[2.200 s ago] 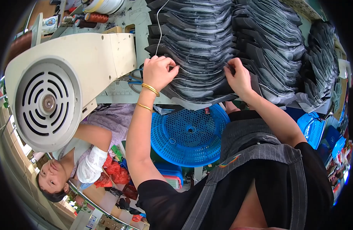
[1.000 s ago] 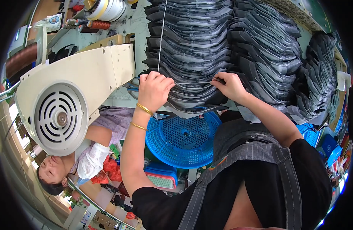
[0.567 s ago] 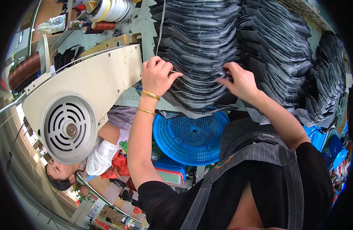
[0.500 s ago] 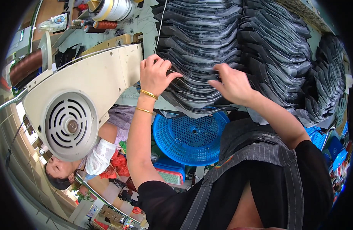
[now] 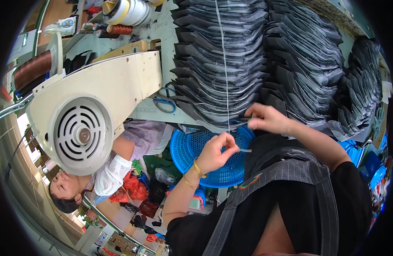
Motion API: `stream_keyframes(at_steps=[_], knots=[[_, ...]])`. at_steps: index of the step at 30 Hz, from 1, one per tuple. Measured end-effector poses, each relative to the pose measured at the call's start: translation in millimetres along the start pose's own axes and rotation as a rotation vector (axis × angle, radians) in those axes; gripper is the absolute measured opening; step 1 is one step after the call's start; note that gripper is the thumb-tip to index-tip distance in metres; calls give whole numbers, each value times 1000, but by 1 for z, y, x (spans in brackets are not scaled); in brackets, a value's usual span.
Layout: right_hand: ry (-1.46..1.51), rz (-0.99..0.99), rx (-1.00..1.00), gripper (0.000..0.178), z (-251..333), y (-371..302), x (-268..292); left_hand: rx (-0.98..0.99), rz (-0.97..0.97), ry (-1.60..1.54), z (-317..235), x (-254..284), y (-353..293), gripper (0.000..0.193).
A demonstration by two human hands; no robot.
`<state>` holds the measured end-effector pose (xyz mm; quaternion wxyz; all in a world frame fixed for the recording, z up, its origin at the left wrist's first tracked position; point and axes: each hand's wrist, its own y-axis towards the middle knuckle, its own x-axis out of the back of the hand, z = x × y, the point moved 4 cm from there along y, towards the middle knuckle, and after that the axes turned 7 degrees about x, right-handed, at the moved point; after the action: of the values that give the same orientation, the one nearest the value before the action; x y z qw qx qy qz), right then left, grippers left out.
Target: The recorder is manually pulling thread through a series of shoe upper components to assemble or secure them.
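A white cord (image 5: 225, 64) runs taut down over the front of a long row of overlapping dark grey fabric pieces (image 5: 217, 47). My left hand (image 5: 217, 152), with gold bangles on the wrist, is closed on the cord below the row's near edge, and a short pale end pokes out past the fingers. My right hand (image 5: 271, 119) is at the near right corner of the row, its thumb and forefinger pinched together. A thin dark strip shows at those fingertips, too small to name. Blue-handled scissors (image 5: 165, 106) lie left of the row.
Beneath the table edge stands a blue plastic basket (image 5: 183, 164). More stacked dark pieces (image 5: 305, 64) fill the right. A cream machine (image 5: 119, 79) takes up the left, with thread spools (image 5: 119, 30) behind it. A person in white (image 5: 113, 175) is beyond it at lower left.
My left hand has come down and right off the row, pulling the cord across the pieces to the near edge. My right hand has moved down to the row's near corner. The scissors have come into view.
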<state>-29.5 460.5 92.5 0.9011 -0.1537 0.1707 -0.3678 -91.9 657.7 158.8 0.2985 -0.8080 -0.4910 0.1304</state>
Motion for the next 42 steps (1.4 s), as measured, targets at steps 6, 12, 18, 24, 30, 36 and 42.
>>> stream_keyframes(at_steps=[6, 12, 18, 24, 30, 36, 42], knots=[[33, -221, 138, 24, 12, 8, 1, -312, -264, 433, -45, 25, 68, 16], [-465, -527, 171, 21, 1, 32, 61, -641, -454, 1027, -68, 94, 101, 14], [-630, -505, 194, 21, 3, 55, 67, -464, -296, 1096, -58, 114, 120, 10], [-742, -515, 61, 22, 9, 66, 73, -333, -296, 1105, -54, 119, 150, 14], [-786, -449, 389, 33, 57, 57, 50, -468, -488, 1385, -85, 130, 140, 22], [-973, -392, 481, 27, 71, 128, 0, -460, -384, 1193, -97, 136, 122, 14], [-717, -328, 218, 25, 49, 73, 28, -143, -191, 457, -50, 69, 57, 9]])
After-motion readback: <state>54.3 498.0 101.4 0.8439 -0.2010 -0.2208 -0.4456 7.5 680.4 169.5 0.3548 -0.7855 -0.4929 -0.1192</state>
